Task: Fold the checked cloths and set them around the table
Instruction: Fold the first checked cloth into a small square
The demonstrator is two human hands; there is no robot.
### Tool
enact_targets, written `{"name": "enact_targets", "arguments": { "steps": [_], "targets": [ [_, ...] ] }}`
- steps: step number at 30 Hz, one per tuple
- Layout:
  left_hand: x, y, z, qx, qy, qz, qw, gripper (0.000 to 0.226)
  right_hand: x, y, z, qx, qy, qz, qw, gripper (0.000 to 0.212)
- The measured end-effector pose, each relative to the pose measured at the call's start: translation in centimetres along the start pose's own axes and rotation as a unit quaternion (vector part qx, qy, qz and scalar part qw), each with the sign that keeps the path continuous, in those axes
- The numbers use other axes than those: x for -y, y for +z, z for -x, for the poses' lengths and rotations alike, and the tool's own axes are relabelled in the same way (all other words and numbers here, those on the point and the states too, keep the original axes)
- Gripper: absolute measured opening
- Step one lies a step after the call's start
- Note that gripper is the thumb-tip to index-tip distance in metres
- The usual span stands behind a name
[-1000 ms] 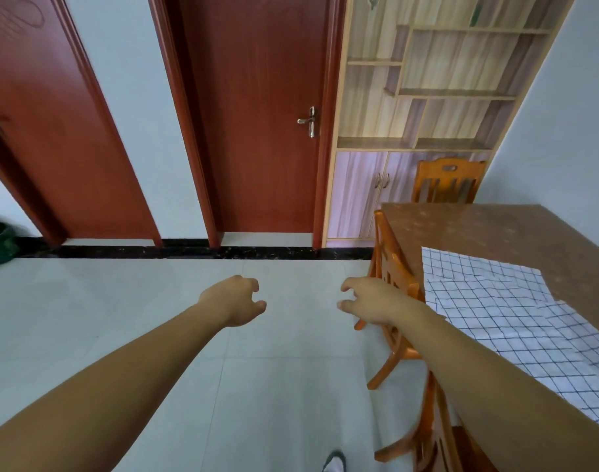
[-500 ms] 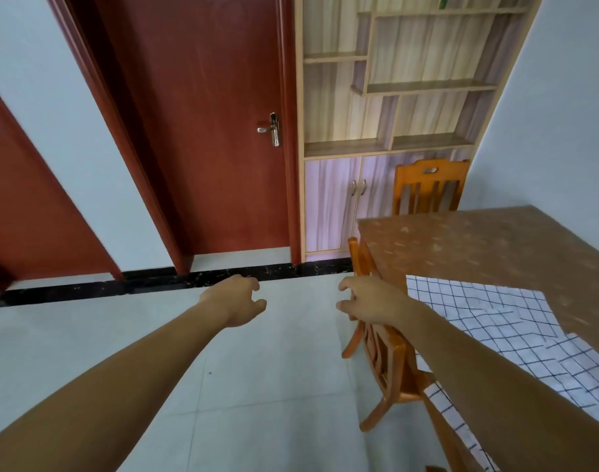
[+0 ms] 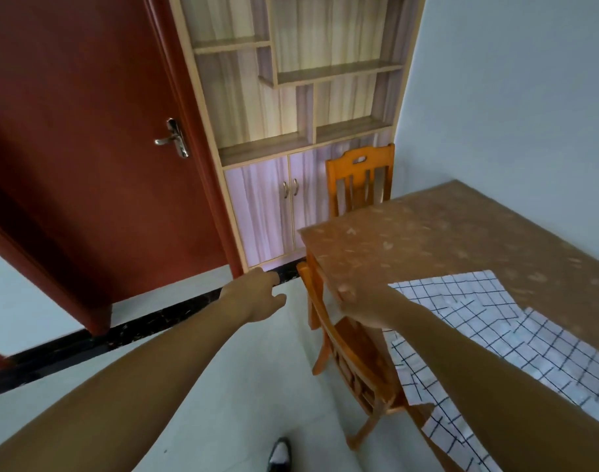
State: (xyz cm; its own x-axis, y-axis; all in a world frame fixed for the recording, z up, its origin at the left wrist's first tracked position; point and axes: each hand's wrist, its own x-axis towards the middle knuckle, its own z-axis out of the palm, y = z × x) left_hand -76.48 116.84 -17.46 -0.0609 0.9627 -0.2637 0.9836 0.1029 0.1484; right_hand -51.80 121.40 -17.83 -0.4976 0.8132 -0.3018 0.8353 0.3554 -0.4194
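Observation:
A white cloth with a black check (image 3: pixel 488 321) lies spread and rumpled on the brown table (image 3: pixel 444 233), its near edge hanging over the table's left side. My right hand (image 3: pixel 362 303) hovers at the table's left edge, just left of the cloth, fingers loosely curled and holding nothing. My left hand (image 3: pixel 257 296) is stretched out over the floor, left of the table, fingers loosely curled and empty.
An orange wooden chair (image 3: pixel 352 356) is tucked under the table's left side below my right hand. A second orange chair (image 3: pixel 361 180) stands at the far end. A shelf cabinet (image 3: pixel 291 137) and a red door (image 3: pixel 97 158) are behind. My shoe (image 3: pixel 280 454) shows below.
The view has swung right and tilted, bringing the table and cloth closer. My right hand has moved over the table's left edge; both hands stay empty.

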Motion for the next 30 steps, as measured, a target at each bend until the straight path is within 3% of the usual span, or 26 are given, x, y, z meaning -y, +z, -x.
{"name": "enact_targets", "arguments": {
  "steps": [5, 8, 10, 15, 20, 25, 30],
  "targets": [
    [-1.0, -2.6, -9.3, 0.040, 0.093, 0.003, 0.995, 0.036, -2.3, -2.5, -3.5, -0.042, 0.094, -0.045, 0.994, 0.033],
    [-2.6, -2.6, -14.2, 0.060, 0.157, 0.011, 0.986, 0.030, -3.7, -2.8, -3.6, -0.067, 0.165, -0.057, 0.982, 0.046],
    [-4.7, -1.6, -16.5, 0.080, 0.190, 0.014, 0.978, 0.045, -4.8, -2.4, -2.6, -0.085, 0.216, -0.067, 0.970, 0.051],
    [-13.0, 1.0, -17.9, 0.150, 0.318, -0.028, 0.936, 0.044, -9.8, -0.3, 2.1, -0.110, 0.348, -0.106, 0.925, 0.054],
    [-21.4, 4.4, -18.1, 0.173, 0.416, -0.083, 0.889, 0.058, -13.8, 1.7, 9.5, -0.128, 0.459, -0.133, 0.869, 0.055],
    [-28.3, 7.7, -16.9, 0.198, 0.463, -0.135, 0.853, 0.057, -17.5, 4.5, 15.1, -0.136, 0.525, -0.165, 0.824, 0.056],
    [-33.2, 10.6, -17.2, 0.206, 0.476, -0.154, 0.841, 0.059, -22.2, 6.3, 17.7, -0.118, 0.546, -0.187, 0.808, 0.056]
  ]
}}
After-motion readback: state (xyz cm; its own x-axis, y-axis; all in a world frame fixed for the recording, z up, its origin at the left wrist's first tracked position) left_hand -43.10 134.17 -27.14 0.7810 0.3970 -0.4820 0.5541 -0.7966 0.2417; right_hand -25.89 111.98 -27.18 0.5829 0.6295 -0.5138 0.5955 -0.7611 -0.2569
